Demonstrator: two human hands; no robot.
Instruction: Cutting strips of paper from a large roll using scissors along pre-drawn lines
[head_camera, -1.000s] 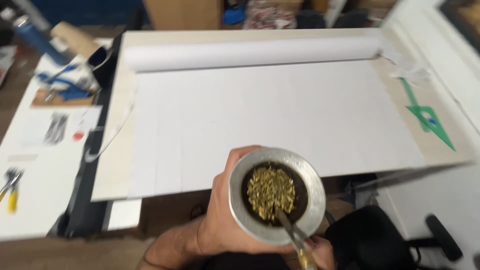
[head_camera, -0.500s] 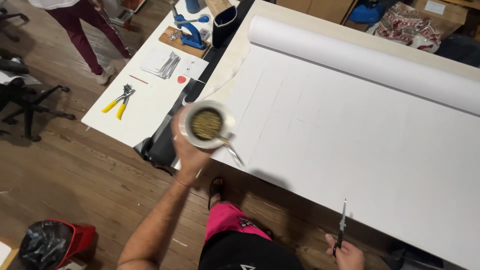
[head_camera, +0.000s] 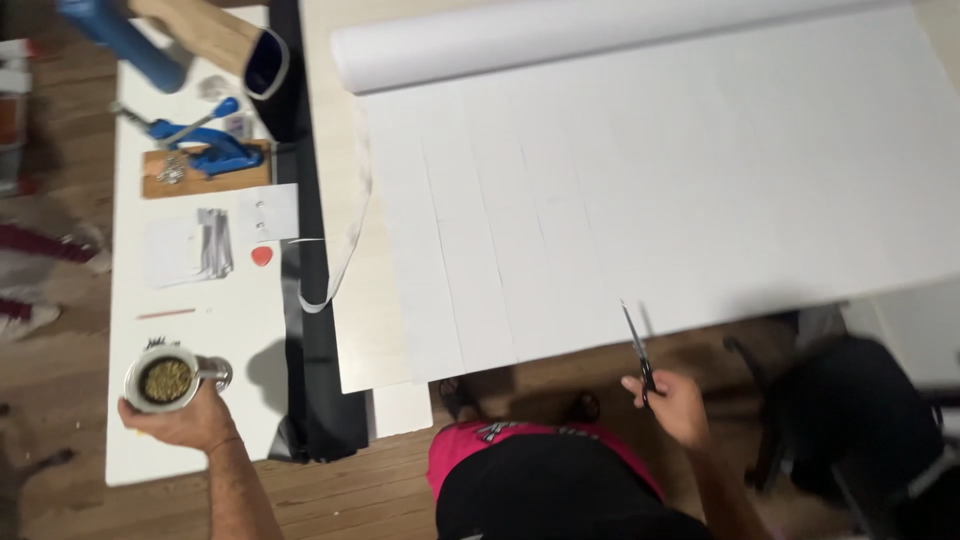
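Head view, looking down. The left hand (head_camera: 185, 420) is wrapped around a metal cup (head_camera: 163, 380) filled with green-brown leaves, a metal straw at its rim, held over the near end of the white side table (head_camera: 240, 330). The right hand (head_camera: 672, 400) is closed on the handles of a pair of scissors (head_camera: 637, 345), blades pointing up at the near edge of the white paper sheet (head_camera: 650, 190). Judged step: parking the cup; the cut then calls for a freed left hand to steady the sheet
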